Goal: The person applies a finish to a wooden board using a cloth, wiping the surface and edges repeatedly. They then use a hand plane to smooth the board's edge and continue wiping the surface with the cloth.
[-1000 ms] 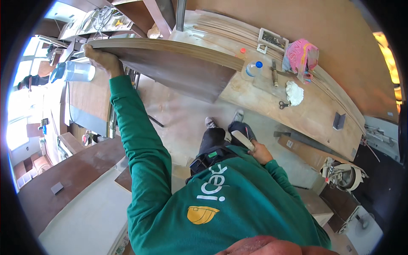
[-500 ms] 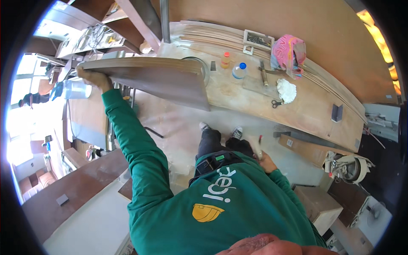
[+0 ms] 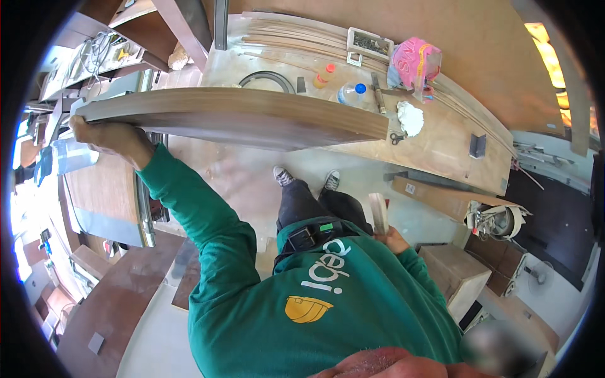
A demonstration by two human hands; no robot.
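My left hand [image 3: 116, 140], arm stretched out, is closed around the left end of a long brown wooden board [image 3: 233, 108]. The board is held up in front of me with its banded edge toward my view. Its right end overlaps the workbench [image 3: 435, 148] in the picture; whether it touches the bench I cannot tell. By my right hip, my right hand [image 3: 394, 240] is closed on a pale, narrow, block-like tool [image 3: 379, 215] with a bit of dark red beside it. Its exact kind does not show, and part of that hand's grip is hidden.
On the bench lie a blue-capped bottle [image 3: 350, 94], an orange-capped bottle [image 3: 324, 77], scissors [image 3: 396, 138], a white cloth [image 3: 410, 119], a pink bag [image 3: 416, 66] and long wooden strips [image 3: 290, 43]. A cardboard box [image 3: 435, 192] and a wooden cabinet [image 3: 455, 271] stand to my right.
The board has swung right and levelled out, now covering more of the bench front. My left hand has shifted left and slightly down. The pale tool shows broader, turned in my right hand.
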